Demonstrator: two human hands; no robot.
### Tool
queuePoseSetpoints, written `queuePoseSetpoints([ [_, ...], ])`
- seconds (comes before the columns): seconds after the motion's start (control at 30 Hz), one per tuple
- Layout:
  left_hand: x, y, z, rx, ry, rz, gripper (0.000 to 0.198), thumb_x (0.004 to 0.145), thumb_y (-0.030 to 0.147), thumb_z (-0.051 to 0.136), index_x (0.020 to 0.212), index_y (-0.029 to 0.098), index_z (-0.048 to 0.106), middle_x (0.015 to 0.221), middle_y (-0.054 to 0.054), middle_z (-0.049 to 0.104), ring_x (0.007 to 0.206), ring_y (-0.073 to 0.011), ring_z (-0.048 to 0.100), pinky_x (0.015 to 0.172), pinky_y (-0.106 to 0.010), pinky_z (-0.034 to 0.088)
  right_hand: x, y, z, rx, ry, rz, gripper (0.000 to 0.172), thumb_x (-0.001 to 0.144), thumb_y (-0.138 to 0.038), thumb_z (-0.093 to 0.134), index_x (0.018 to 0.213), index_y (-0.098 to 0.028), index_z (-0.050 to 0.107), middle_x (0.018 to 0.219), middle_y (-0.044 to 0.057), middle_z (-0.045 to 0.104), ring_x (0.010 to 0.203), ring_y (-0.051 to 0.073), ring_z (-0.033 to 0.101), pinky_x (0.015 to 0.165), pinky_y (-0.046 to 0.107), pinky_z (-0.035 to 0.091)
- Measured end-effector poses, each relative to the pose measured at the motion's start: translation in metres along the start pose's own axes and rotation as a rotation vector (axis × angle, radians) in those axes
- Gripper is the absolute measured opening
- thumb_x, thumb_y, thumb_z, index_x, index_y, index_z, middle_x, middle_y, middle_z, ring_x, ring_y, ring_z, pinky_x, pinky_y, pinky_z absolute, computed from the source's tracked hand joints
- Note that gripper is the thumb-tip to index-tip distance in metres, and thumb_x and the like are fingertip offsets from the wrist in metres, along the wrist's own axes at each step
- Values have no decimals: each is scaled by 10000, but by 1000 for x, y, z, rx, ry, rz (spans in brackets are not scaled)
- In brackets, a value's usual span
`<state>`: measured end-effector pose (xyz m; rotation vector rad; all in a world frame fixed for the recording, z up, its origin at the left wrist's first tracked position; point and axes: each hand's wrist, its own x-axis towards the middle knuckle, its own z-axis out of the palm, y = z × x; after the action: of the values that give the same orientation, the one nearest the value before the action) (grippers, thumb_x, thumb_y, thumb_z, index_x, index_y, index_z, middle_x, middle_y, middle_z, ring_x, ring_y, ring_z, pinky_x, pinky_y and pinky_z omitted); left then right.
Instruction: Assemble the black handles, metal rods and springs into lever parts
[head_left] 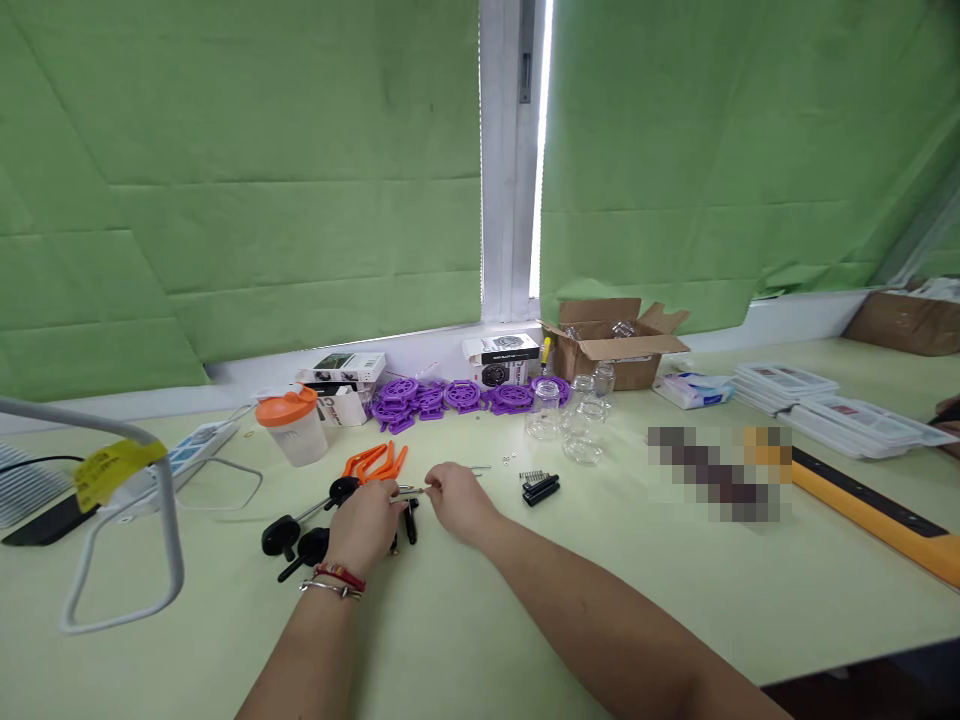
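My left hand (pixel 367 522) is closed around a slim metal rod (pixel 407 490), whose tip points right. Facing it, my right hand (pixel 459 500) pinches at the end of this rod; anything tiny between its fingertips is too small to make out. Beneath and beside my left hand lie black knob-ended parts (pixel 281 538) and a short black piece (pixel 410 522). Orange clamp-like handles (pixel 375 462) rest just behind it. Right of my right hand are coil springs (pixel 534 477), black plastic parts (pixel 541 490) and small nuts or washers (pixel 510 459). Thin metal pins (pixel 480 468) lie behind my right fingers.
Purple wheel-shaped parts (pixel 461 396), glass jars (pixel 585 430) and an open cardboard box (pixel 622 350) line the back. A shaker cup (pixel 296 430) stands left, near a grey metal frame (pixel 174 540). At right are a yellow-black tool (pixel 877 505) and stacked white packs (pixel 847 420).
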<state>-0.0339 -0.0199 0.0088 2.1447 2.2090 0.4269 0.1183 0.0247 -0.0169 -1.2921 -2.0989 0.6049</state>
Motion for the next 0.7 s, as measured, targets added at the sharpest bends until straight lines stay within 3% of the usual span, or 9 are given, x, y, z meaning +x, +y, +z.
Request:
queuePoseSetpoints([
  [0.17, -3, 18, -1, -74, 81, 121, 194, 834, 306, 430, 834, 206, 596, 861, -69, 635, 774, -209, 579, 624, -280, 373, 2, 44, -73, -22, 0, 62, 249, 789, -134, 458, 930, -174, 660, 918, 57, 672, 784, 140, 598, 696, 226, 438],
  [0.33, -8, 35, 9, -273, 28, 334, 184, 832, 283, 445, 885, 198, 600, 798, -38, 605, 712, -168, 554, 645, -265, 386, -18, 98, -131, -105, -84, 76, 172, 694, -100, 538, 722, -168, 694, 749, 42, 670, 682, 149, 577, 636, 239, 420],
  [0.5, -10, 41, 14, -385, -61, 396, 168, 821, 281, 468, 870, 198, 606, 761, -24, 592, 675, -152, 536, 636, -258, 387, -32, 115, -135, -99, -174, 23, 133, 699, -190, 592, 742, -193, 718, 859, 42, 669, 781, 157, 581, 708, 237, 423],
  [0.7, -11, 39, 12, -397, -72, 362, 165, 815, 276, 475, 869, 189, 605, 757, -22, 589, 681, -152, 530, 638, -262, 385, -28, 116, -127, -104, -253, -18, 148, 703, -200, 602, 766, -195, 736, 809, 48, 675, 809, 178, 580, 728, 243, 418],
])
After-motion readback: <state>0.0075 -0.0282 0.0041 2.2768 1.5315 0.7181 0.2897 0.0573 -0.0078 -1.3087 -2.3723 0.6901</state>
